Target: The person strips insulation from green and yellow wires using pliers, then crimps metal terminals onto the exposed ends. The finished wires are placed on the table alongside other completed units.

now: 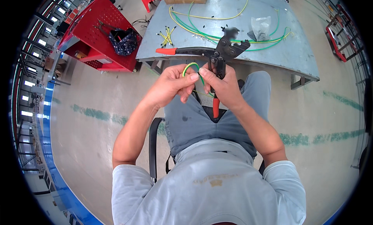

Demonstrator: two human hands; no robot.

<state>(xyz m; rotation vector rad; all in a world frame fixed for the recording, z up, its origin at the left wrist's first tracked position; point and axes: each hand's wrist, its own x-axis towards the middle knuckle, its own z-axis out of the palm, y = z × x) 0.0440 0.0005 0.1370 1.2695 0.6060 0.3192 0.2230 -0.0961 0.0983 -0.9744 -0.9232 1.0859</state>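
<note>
A short green-yellow wire (191, 66) is pinched in a loop by the left hand (173, 85) and right hand (225, 87), just below the crimping tool (217, 54); the springy loop could be flicked loose if either pinch is eased

Both hands (198, 85) pinching looped green-yellow wire (190, 66), crimping tool (217, 56) above, grey table (272, 50)

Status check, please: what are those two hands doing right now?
Left hand pinching looped green-yellow wire. Right hand on wire, gripping crimping pliers. Nothing blocking.
</note>
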